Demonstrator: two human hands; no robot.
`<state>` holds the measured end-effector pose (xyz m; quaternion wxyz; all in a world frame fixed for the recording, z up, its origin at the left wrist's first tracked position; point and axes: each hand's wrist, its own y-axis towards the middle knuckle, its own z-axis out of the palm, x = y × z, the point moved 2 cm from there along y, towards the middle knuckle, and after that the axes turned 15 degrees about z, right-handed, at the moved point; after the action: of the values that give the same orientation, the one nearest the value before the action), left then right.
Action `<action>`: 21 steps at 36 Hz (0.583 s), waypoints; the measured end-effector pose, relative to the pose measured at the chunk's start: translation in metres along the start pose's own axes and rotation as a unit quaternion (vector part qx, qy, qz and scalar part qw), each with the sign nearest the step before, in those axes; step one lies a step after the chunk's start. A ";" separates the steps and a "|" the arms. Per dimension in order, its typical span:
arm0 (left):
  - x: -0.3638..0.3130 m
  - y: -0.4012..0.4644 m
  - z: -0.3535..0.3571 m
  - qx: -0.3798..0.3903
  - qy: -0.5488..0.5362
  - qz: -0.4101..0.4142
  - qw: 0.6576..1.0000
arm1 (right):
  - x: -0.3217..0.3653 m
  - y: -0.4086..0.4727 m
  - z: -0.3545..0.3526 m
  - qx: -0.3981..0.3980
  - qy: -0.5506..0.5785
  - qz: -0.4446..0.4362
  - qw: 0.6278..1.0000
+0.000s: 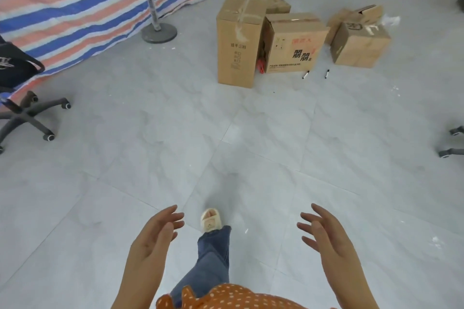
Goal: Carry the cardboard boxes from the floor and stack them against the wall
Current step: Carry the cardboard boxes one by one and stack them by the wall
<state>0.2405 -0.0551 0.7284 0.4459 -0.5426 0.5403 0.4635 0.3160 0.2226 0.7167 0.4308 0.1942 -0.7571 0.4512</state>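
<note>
Several brown cardboard boxes stand on the grey tiled floor ahead. A tall taped box (238, 40) is at the left of the group. Beside it sits a wider box with black and red print (295, 45). A smaller box (359, 42) stands apart to the right, its top flaps loose. A further box (277, 4) shows partly behind the tall one. My left hand (155, 236) and my right hand (324, 233) are held out low in front of me, fingers spread, holding nothing, well short of the boxes.
A striped blue, orange and white tarp (75, 7) hangs at the back left, with a fan stand (158, 30) before it. An office chair base (27, 113) is at the left, chair casters (452, 143) at the right edge. Two markers (316, 74) lie by the boxes.
</note>
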 end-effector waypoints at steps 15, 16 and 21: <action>-0.039 0.309 0.087 0.055 -0.028 0.020 0.998 | 0.167 0.220 0.055 -0.056 0.068 0.015 0.996; -0.038 0.322 0.094 0.060 -0.025 0.018 0.998 | 0.174 0.234 0.055 -0.059 0.068 0.018 0.996; -0.027 0.395 0.136 0.053 0.006 -0.001 0.999 | 0.206 0.319 0.050 -0.063 0.074 0.035 0.995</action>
<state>-0.1569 0.0760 0.7385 0.4714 -0.5213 0.5661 0.4308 -0.0393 0.3640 0.7114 0.4811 0.1064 -0.7561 0.4307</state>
